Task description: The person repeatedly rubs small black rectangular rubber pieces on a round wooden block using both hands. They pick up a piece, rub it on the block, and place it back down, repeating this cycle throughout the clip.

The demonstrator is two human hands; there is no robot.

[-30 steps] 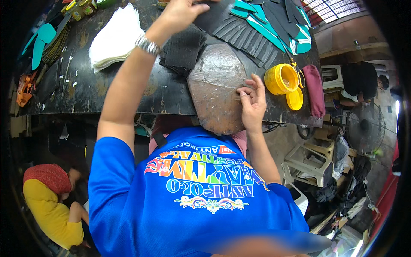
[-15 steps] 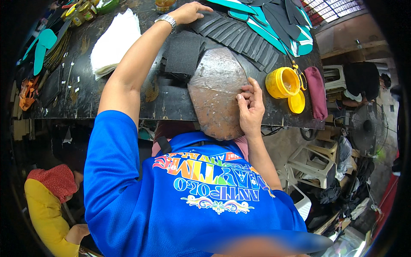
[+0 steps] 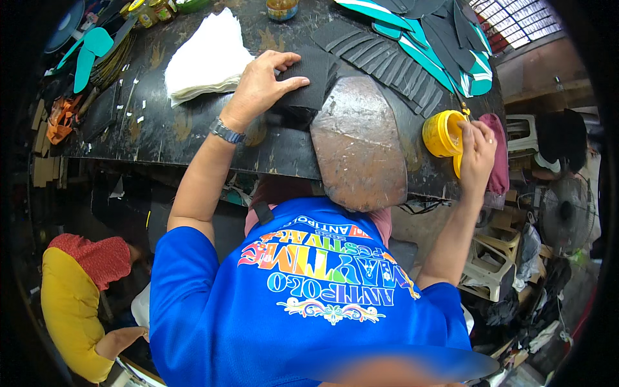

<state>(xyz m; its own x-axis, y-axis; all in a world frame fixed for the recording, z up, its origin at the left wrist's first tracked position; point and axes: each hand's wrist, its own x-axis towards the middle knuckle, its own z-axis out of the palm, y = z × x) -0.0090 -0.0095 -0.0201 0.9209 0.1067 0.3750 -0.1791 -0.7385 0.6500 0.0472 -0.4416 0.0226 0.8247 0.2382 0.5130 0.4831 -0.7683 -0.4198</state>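
Note:
My left hand point(image 3: 267, 84), with a watch at the wrist, rests at the left edge of a stack of black fabric-like pieces point(image 3: 313, 80). Its thumb and fingers are apart over the stack. At the right, my right hand point(image 3: 478, 151) is at the mouth of a yellow tub point(image 3: 440, 138), fingers drawn together. What they hold, if anything, is hidden. Between my hands a worn brown board point(image 3: 358, 145) leans from the table edge onto my lap, with nothing on it. Beyond the board, overlapping black strips point(image 3: 387, 64) lie in a fanned row.
White sheets point(image 3: 206, 61) are piled left of the stack. Teal and black cut-outs point(image 3: 438, 39) cover the far right. A maroon cloth roll point(image 3: 496, 161) lies beside the tub, and a jar point(image 3: 282, 8) stands at the back. Another person point(image 3: 71, 303) is at the lower left.
My left hand has come back from the far end of the black strips to the stack. My right hand has left the board's edge and moved right to the yellow tub.

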